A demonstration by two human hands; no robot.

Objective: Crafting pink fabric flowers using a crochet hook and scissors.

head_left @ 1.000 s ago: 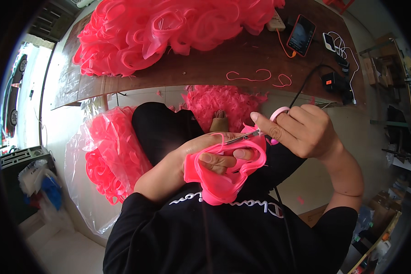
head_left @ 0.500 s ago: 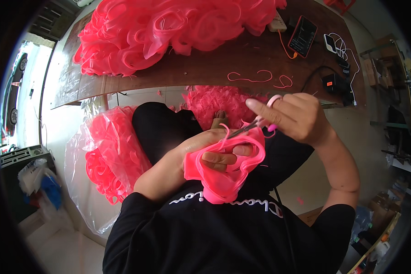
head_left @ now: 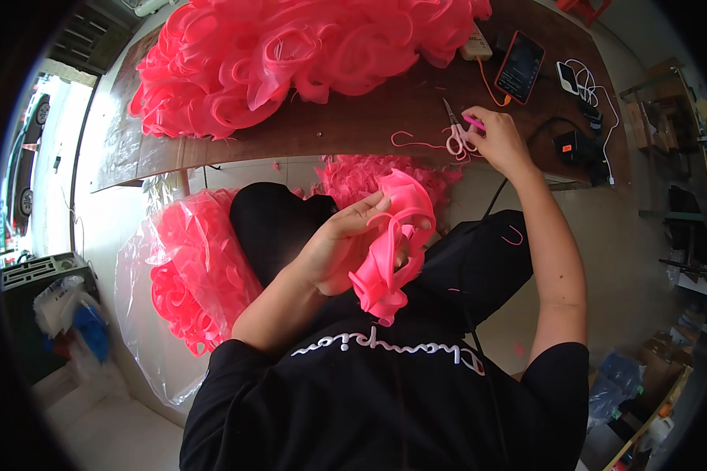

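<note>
My left hand [head_left: 344, 245] grips a bright pink ruffled fabric strip [head_left: 393, 267], curled into loops above my lap. Its thumb lies along the upper edge, and its other fingers are partly hidden behind the folds. Out over the table's front edge, my right hand [head_left: 499, 143] is closed on a small magenta stick-like tool [head_left: 473, 123]; its exact kind is hard to make out. Scissors [head_left: 457, 144] with pale pink handles rest on the tabletop beside those fingers, blades pointing away from me. A pink thread offcut [head_left: 416, 141] lies to their left.
A big heap of pink ruffled fabric [head_left: 291, 59] covers the far left of the brown table [head_left: 353, 125]. At right are a phone [head_left: 520, 67], cables and a black adapter [head_left: 577, 147]. A clear bag of pink ruffles [head_left: 200, 267] stands left of my leg; more pink fabric [head_left: 353, 177] is under the table.
My right hand has moved from the fabric up to the table, and the scissors now lie there. My left hand has turned the pink strip more upright, showing its folds.
</note>
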